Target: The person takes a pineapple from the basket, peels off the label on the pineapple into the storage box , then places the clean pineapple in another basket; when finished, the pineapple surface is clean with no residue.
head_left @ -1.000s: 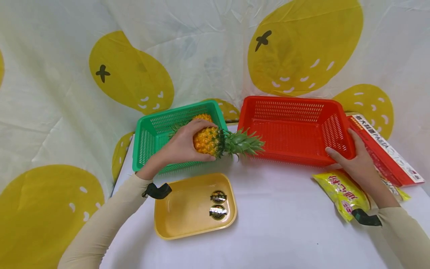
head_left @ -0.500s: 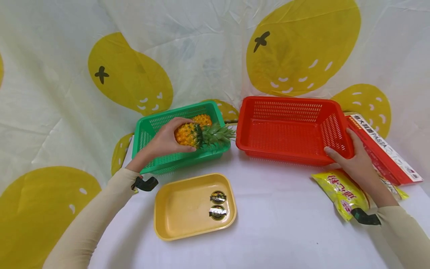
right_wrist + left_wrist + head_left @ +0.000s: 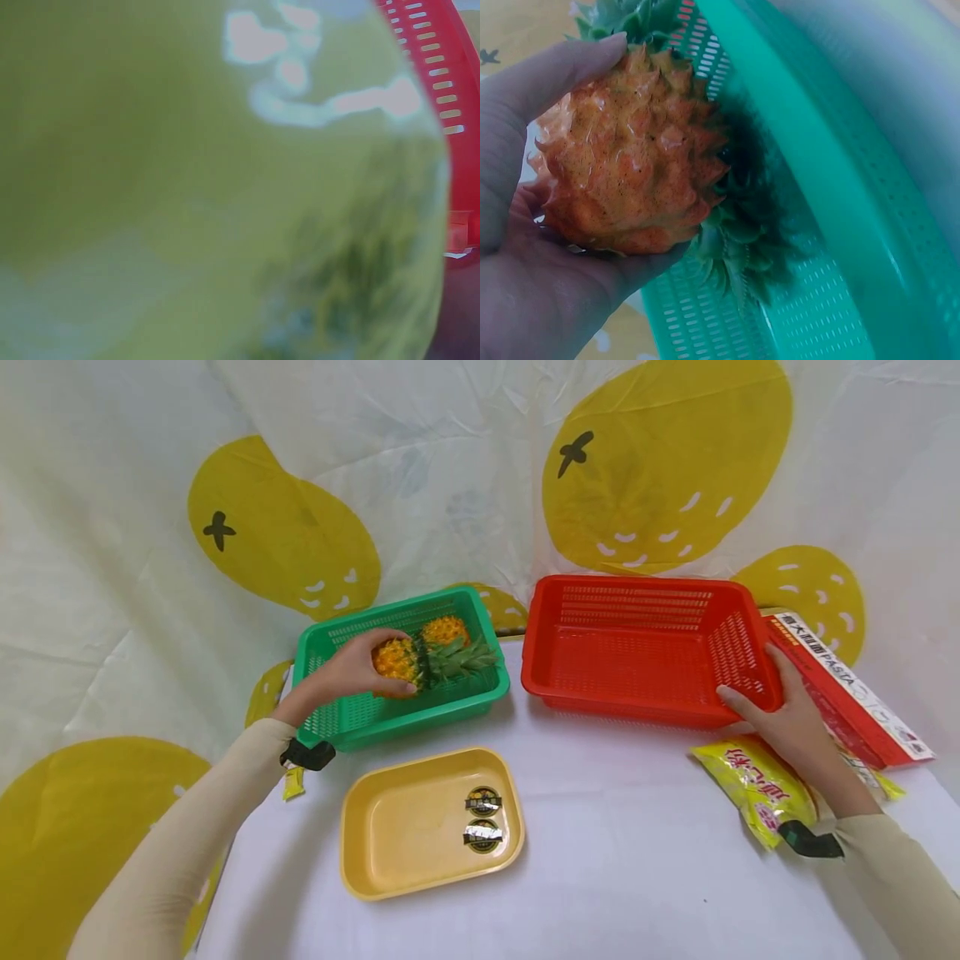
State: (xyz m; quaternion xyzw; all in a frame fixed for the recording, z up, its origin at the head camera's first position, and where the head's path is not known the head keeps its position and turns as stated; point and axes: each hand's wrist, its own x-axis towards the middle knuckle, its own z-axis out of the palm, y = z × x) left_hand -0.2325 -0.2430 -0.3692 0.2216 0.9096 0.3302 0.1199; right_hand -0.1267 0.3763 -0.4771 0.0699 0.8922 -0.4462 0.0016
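My left hand (image 3: 351, 668) grips a small pineapple (image 3: 397, 662) by its orange body, its leafy crown pointing right. It is held within the opening of the green basket (image 3: 412, 720). In the left wrist view the spiky pineapple (image 3: 634, 150) sits between thumb and fingers, beside the basket wall (image 3: 817, 135). A second pineapple (image 3: 446, 630) lies behind it in the basket, its crown partly hidden. My right hand (image 3: 793, 722) holds the front right corner of the red basket (image 3: 630, 664), thumb over the rim. No pineapple is visible in that basket.
A yellow tray (image 3: 420, 835) with two round stickers stands in front of the green basket. A yellow food bag (image 3: 753, 785) lies under my right wrist, near a red pasta box (image 3: 855, 693). A small yellow packet (image 3: 294, 782) lies by my left wrist.
My left hand has carried the pineapple left and down, from over the green basket's right side to inside it. My right hand keeps its hold on the red basket.
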